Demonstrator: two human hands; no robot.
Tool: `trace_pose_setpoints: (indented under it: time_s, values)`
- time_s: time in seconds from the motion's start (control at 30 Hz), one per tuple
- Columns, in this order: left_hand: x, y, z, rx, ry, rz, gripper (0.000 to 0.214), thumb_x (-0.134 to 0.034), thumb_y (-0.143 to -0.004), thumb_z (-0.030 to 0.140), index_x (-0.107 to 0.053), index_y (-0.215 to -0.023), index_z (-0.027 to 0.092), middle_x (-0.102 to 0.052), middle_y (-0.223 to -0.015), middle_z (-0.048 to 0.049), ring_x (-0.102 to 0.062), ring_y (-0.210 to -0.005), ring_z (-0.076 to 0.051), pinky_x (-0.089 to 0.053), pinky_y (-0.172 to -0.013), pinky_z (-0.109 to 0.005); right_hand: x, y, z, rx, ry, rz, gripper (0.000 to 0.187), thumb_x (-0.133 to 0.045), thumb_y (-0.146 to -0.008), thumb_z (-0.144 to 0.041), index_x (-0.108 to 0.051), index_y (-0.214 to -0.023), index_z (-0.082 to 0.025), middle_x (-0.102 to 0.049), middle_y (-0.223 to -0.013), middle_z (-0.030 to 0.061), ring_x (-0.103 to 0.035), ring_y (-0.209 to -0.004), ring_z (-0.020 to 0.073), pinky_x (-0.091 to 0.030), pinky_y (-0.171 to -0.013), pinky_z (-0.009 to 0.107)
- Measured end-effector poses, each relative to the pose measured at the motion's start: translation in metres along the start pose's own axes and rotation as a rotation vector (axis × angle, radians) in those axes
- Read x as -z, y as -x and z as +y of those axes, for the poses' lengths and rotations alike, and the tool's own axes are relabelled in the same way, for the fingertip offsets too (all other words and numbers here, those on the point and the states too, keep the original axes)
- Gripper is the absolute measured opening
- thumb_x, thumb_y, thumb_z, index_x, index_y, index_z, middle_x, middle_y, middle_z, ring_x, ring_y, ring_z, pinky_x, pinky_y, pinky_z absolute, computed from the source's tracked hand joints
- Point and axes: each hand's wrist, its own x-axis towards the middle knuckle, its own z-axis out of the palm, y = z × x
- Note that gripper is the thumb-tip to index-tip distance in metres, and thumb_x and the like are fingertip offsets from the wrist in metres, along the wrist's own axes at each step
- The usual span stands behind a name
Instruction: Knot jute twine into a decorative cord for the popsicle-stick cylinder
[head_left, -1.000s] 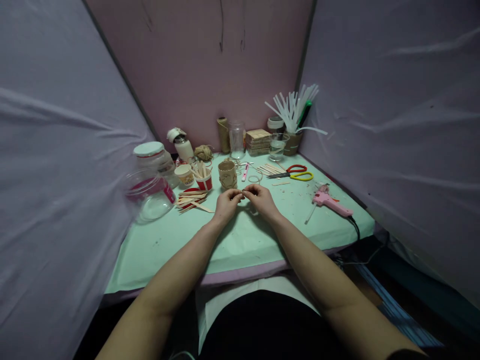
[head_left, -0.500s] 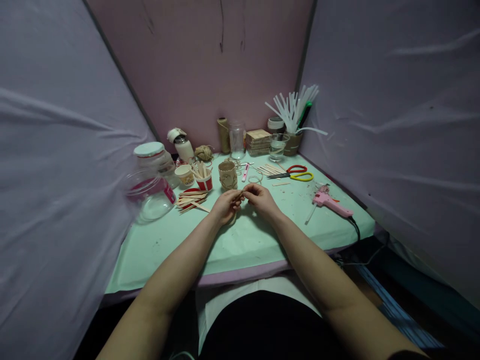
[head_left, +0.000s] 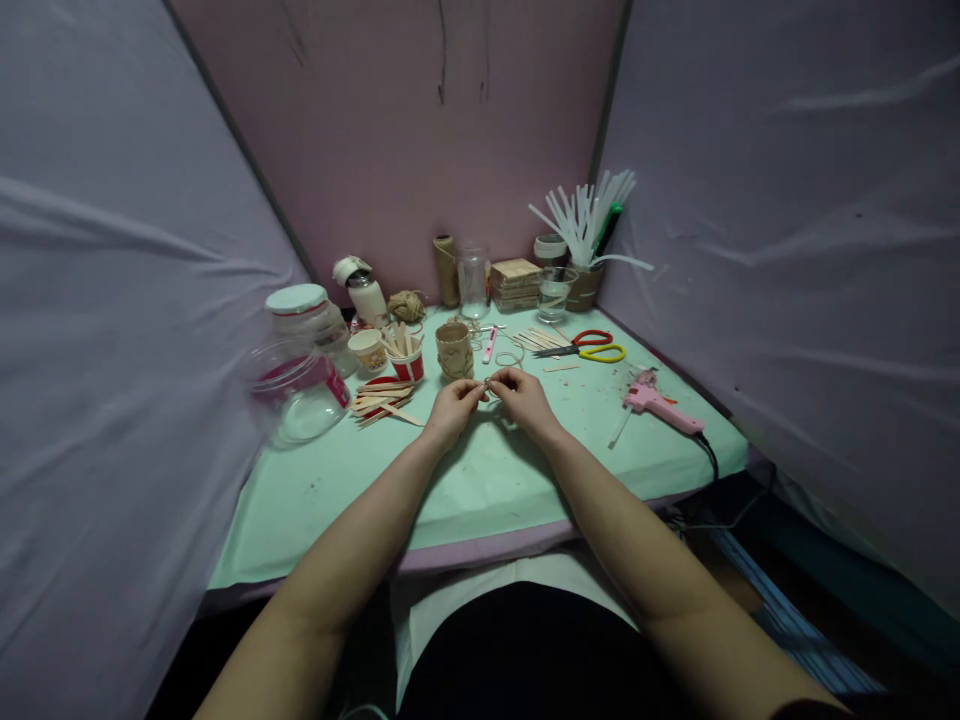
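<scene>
My left hand (head_left: 453, 410) and my right hand (head_left: 523, 400) meet over the middle of the table, their fingertips pinched close together. Between them is a thin, light brown piece of twine (head_left: 487, 389), small and partly hidden by the fingers. Just beyond the fingertips stands a twine-covered cup (head_left: 454, 352) with raised decoration on its side; neither hand touches it. Loose cord (head_left: 510, 358) lies in a curl behind my right hand. A pink-and-white utility knife (head_left: 490, 345) rests near that curl.
Scissors (head_left: 589, 347) lie beside thin wooden sticks, with a pink glue gun (head_left: 660, 405) at the right. On the left are a clear plastic jar (head_left: 307, 400), a paper cup of craft sticks (head_left: 406, 362) and loose sticks (head_left: 382, 400). A twine ball (head_left: 406, 306) sits behind.
My left hand has turned and its fingers have drawn into a pinch facing the right fingertips. The cord end hanging below the left hand no longer shows there.
</scene>
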Motion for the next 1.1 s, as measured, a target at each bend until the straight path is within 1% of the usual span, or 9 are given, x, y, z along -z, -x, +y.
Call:
trace_pose_setpoints:
  time_s: [0.1, 0.27, 0.33, 0.4, 0.5, 0.6, 0.83, 0.97, 1.1]
  values:
    - [0.001, 0.002, 0.002, 0.018, -0.081, -0.043, 0.027, -0.068, -0.065, 0.04, -0.062, -0.066, 0.014, -0.057, -0.058, -0.0009, -0.04, -0.053, -0.009, -0.03, -0.052, -0.024, 0.001, 0.0, -0.001, -0.014, 0.009, 0.008, 0.017, -0.058, -0.068, -0.034, -0.06, -0.068, -0.017, -0.059, -0.068, 0.0001, -0.05, -0.066, 0.0136, -0.039, -0.065, 0.027]
    - [-0.002, 0.004, 0.006, -0.003, -0.092, -0.123, 0.023, -0.067, -0.066, 0.036, -0.06, -0.063, 0.015, -0.058, -0.058, -0.0007, -0.045, -0.055, -0.01, -0.033, -0.056, -0.025, 0.002, -0.003, 0.003, -0.119, -0.075, 0.172, 0.017, -0.055, -0.068, -0.035, -0.054, -0.064, -0.018, -0.052, -0.06, -0.0022, -0.045, -0.061, 0.0125, -0.036, -0.059, 0.026]
    - [-0.003, 0.004, 0.006, 0.006, -0.068, -0.145, 0.023, -0.067, -0.066, 0.036, -0.06, -0.064, 0.015, -0.058, -0.057, -0.0004, -0.044, -0.054, -0.01, -0.032, -0.055, -0.024, 0.003, -0.004, 0.005, -0.173, -0.146, 0.19, 0.018, -0.056, -0.067, -0.036, -0.053, -0.064, -0.019, -0.047, -0.057, -0.0036, -0.041, -0.056, 0.011, -0.033, -0.055, 0.025]
    - [-0.004, 0.005, 0.005, 0.011, -0.052, -0.135, 0.023, -0.067, -0.066, 0.037, -0.061, -0.065, 0.014, -0.058, -0.058, -0.0006, -0.044, -0.054, -0.01, -0.032, -0.055, -0.024, 0.005, -0.005, 0.005, -0.23, -0.204, 0.132, 0.021, -0.058, -0.066, -0.038, -0.052, -0.064, -0.019, -0.043, -0.054, -0.0049, -0.036, -0.051, 0.0096, -0.03, -0.05, 0.024]
    - [-0.002, 0.006, 0.004, 0.013, -0.052, -0.086, 0.024, -0.066, -0.068, 0.037, -0.062, -0.065, 0.014, -0.058, -0.059, -0.0007, -0.044, -0.054, -0.01, -0.031, -0.055, -0.024, 0.007, -0.005, 0.004, -0.282, -0.263, -0.041, 0.023, -0.061, -0.065, -0.04, -0.053, -0.064, -0.019, -0.045, -0.054, -0.0046, -0.036, -0.05, 0.0087, -0.028, -0.048, 0.023]
    - [-0.001, 0.006, 0.003, 0.001, -0.072, -0.047, 0.024, -0.065, -0.069, 0.038, -0.063, -0.065, 0.014, -0.058, -0.058, -0.0004, -0.044, -0.055, -0.01, -0.032, -0.055, -0.024, 0.007, -0.004, 0.0, -0.265, -0.272, -0.12, 0.02, -0.063, -0.064, -0.037, -0.058, -0.07, -0.019, -0.052, -0.061, -0.0027, -0.043, -0.055, 0.0094, -0.031, -0.049, 0.022]
    - [0.0, 0.002, -0.001, -0.019, -0.134, -0.019, 0.025, -0.064, -0.07, 0.038, -0.066, -0.067, 0.014, -0.059, -0.06, -0.0012, -0.046, -0.057, -0.011, -0.034, -0.056, -0.024, 0.006, -0.001, -0.006, -0.176, -0.191, -0.11, 0.022, -0.063, -0.066, -0.033, -0.065, -0.082, -0.019, -0.062, -0.075, 0.0007, -0.05, -0.064, 0.0118, -0.036, -0.055, 0.024]
    - [0.003, 0.0, -0.005, -0.036, -0.183, -0.008, 0.026, -0.063, -0.071, 0.04, -0.065, -0.067, 0.014, -0.06, -0.061, -0.0017, -0.047, -0.058, -0.011, -0.034, -0.056, -0.024, 0.007, -0.001, -0.006, -0.102, -0.117, -0.113, 0.019, -0.061, -0.068, -0.035, -0.063, -0.076, -0.018, -0.06, -0.071, 0.0003, -0.048, -0.064, 0.0123, -0.037, -0.058, 0.025]
    - [0.003, -0.002, -0.004, -0.082, -0.203, -0.041, 0.025, -0.062, -0.072, 0.039, -0.063, -0.067, 0.014, -0.06, -0.062, -0.0015, -0.048, -0.059, -0.011, -0.035, -0.058, -0.024, 0.004, -0.002, -0.002, -0.049, -0.017, -0.032, 0.017, -0.057, -0.07, -0.035, -0.057, -0.066, -0.018, -0.055, -0.065, -0.0011, -0.046, -0.063, 0.0125, -0.036, -0.06, 0.025]
